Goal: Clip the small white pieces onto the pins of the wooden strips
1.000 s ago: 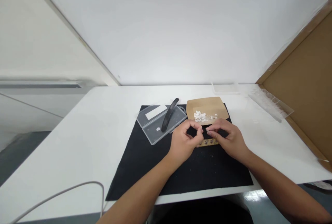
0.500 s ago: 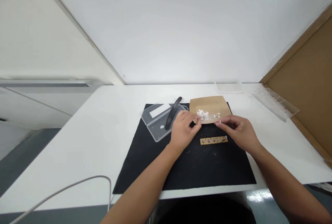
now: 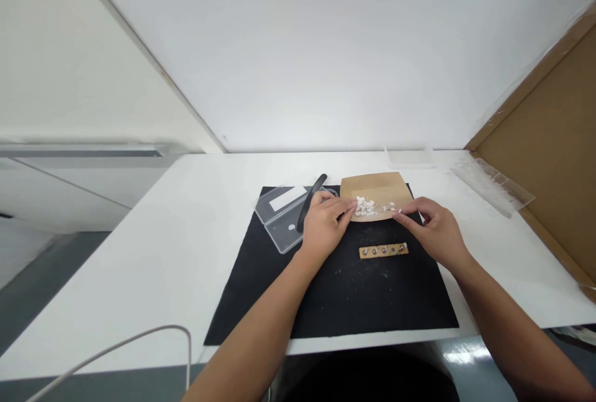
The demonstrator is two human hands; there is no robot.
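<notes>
My left hand (image 3: 327, 221) is closed, thumb and forefinger pressed together at the left edge of a brown paper tray (image 3: 375, 182). What its fingertips hold, if anything, is too small to make out. Beside them lies a heap of small white pieces (image 3: 365, 206) in the tray. At the tray's right front corner, my right hand (image 3: 433, 228) pinches a small white piece (image 3: 399, 211). Below both hands a narrow tan strip (image 3: 383, 251) with several small metal parts in a row rests on the black mat (image 3: 372, 303).
An open clear plastic case (image 3: 284, 237) with a white label lies left of my left hand, a curved black bar (image 3: 310, 203) across it. Clear plastic containers (image 3: 493, 186) stand at the back right, near a cardboard panel (image 3: 549, 116). A pale cable (image 3: 116, 347) loops at the front left.
My left hand has shifted slightly away from me and left, to the heap. The right hand has moved a little right and away from me, still pinching the small white piece.
</notes>
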